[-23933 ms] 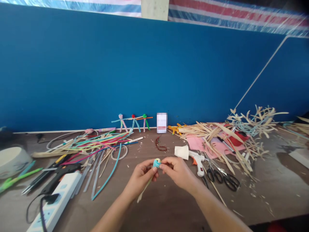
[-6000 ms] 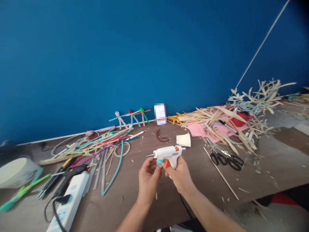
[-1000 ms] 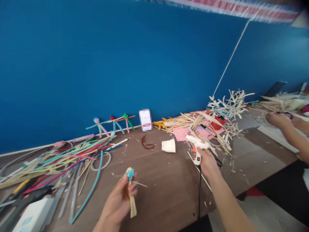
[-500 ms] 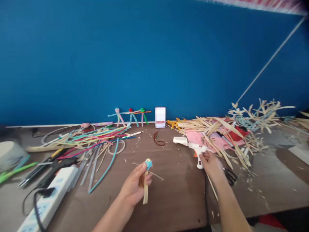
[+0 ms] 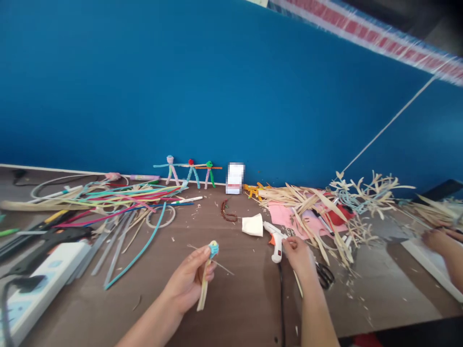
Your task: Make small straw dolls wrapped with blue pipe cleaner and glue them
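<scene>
My left hand [image 5: 188, 282] sits low, left of centre, fingers curled closed and thumb on top; my right hand [image 5: 298, 255] sits right of centre, fingers bent downward; my bare left forearm [image 5: 152, 325] slants in from the bottom edge; my right forearm [image 5: 314, 313] rises almost straight.

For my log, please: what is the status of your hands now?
Left hand holding straw piece, blue top. Right hand on glue gun. Cord runs below gun, paper cup beside it.
</scene>
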A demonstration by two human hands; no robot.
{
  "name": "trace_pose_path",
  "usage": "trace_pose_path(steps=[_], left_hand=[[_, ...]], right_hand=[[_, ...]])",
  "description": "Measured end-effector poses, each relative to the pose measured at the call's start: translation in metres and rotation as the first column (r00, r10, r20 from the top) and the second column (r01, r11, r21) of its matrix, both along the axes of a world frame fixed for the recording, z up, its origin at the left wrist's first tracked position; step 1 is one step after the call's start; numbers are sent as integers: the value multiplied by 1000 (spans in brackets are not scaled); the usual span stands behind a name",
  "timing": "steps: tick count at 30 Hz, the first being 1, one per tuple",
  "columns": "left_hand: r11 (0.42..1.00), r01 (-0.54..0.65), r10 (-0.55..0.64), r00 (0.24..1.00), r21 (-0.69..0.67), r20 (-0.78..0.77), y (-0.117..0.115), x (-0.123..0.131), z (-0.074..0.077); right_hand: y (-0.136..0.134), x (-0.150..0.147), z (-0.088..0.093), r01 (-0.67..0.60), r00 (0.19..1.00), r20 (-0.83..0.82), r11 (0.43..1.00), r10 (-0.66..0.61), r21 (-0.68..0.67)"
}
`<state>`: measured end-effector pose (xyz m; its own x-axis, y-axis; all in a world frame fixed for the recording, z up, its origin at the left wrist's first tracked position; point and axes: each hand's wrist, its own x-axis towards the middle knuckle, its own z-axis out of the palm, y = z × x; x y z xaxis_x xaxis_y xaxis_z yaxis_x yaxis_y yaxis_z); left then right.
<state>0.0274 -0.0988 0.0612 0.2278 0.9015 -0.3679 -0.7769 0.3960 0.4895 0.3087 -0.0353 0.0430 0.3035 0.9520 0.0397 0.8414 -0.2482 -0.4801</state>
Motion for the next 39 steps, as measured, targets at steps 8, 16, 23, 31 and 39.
trace_pose_path(steps=[8,16,23,31,39], left_hand=[[1000,18,-18,999,14,42,0,5,2],[1000,19,-19,1000,-3,21,0,12,1],[986,85,-80,996,141,-40,-1,12,6],[987,85,-69,990,137,-122,-2,8,5],[984,132,-126,990,123,-58,-4,7,2]], right_hand=[[0,-21,2,-12,978,208,997,28,-78],[-35,-94,40,-402,676,-566,880,472,254],[-46,-140,54,-564,470,-699,793,539,232],[-46,-142,53,-547,468,-718,807,515,223],[-46,-140,51,-552,416,-767,806,489,214]])
